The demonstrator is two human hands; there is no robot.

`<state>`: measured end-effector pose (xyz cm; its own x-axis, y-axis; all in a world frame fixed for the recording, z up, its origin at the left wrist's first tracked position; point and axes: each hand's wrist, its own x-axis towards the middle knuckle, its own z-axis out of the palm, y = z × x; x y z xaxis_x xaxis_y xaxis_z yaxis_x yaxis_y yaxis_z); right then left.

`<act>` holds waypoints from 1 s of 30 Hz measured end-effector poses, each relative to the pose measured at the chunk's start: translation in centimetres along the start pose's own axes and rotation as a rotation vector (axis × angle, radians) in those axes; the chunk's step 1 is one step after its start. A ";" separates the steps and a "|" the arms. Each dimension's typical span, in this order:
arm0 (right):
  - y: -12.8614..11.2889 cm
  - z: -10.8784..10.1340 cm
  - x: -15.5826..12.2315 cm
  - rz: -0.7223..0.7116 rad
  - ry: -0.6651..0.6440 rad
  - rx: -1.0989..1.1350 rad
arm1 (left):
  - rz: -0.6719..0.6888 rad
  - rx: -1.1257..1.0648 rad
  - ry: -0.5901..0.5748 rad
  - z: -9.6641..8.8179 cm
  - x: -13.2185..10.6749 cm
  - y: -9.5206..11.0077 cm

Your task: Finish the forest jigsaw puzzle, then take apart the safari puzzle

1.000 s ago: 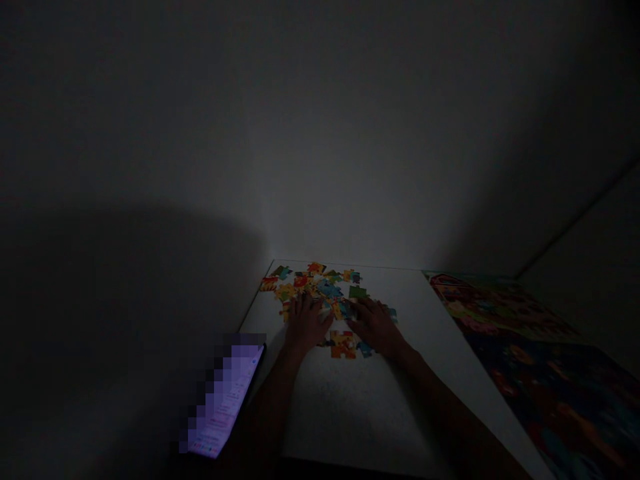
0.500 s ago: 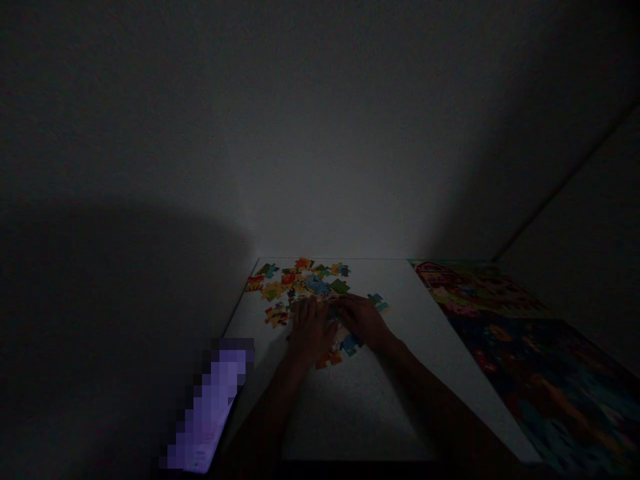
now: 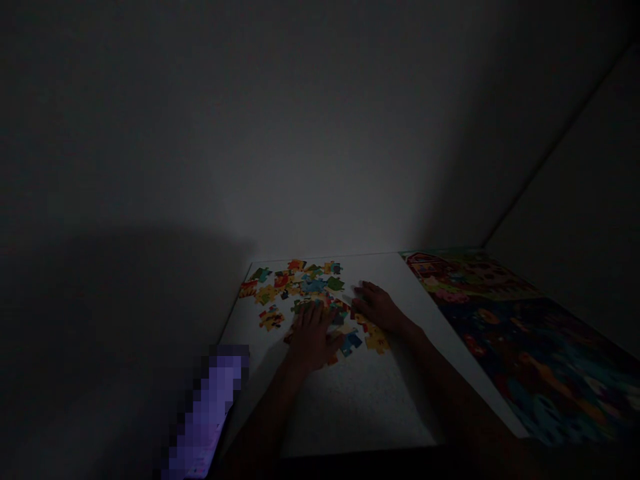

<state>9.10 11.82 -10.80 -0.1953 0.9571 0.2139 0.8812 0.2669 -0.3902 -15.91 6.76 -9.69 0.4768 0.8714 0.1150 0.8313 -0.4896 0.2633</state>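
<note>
In dim light, several loose coloured puzzle pieces [image 3: 300, 285] lie scattered on a white table [image 3: 360, 400]. My left hand [image 3: 314, 333] lies flat on the pieces near the middle, fingers stretched out. My right hand [image 3: 377, 308] rests palm down just to the right of the pile, fingers spread, touching a few yellow and blue pieces [image 3: 367, 339]. Neither hand holds a piece that I can see.
A large colourful puzzle picture sheet [image 3: 525, 347] lies along the table's right side. A glowing phone screen [image 3: 205, 417] sits at the table's near left edge. A plain wall rises behind the table.
Both hands have slid apart over the pieces: the left came nearer and leftward, the right moved outward to the right, spreading pieces. The camera shifted slightly.
</note>
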 end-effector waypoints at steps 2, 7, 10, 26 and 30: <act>-0.1 0.1 0.1 -0.005 0.007 -0.002 | 0.057 -0.022 0.015 0.1 0.0 0.2; -0.3 -0.4 0.0 -0.007 -0.002 0.035 | 0.121 -0.055 0.045 0.1 -0.2 0.1; -0.5 -0.9 -0.7 -0.005 -0.021 0.008 | 0.105 -0.026 0.045 0.1 -0.6 -0.7; -2.9 -1.7 -10.5 0.037 -0.071 -0.231 | -0.443 0.193 0.073 -1.5 -2.0 -2.8; -3.2 -0.9 -11.7 0.078 -0.006 -0.255 | -0.573 0.256 0.098 -1.4 -1.5 -2.6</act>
<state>8.92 -0.32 -11.22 -0.1243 0.9747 0.1859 0.9736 0.1559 -0.1666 -19.18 6.71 -9.15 -0.0818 0.9901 0.1139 0.9946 0.0738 0.0733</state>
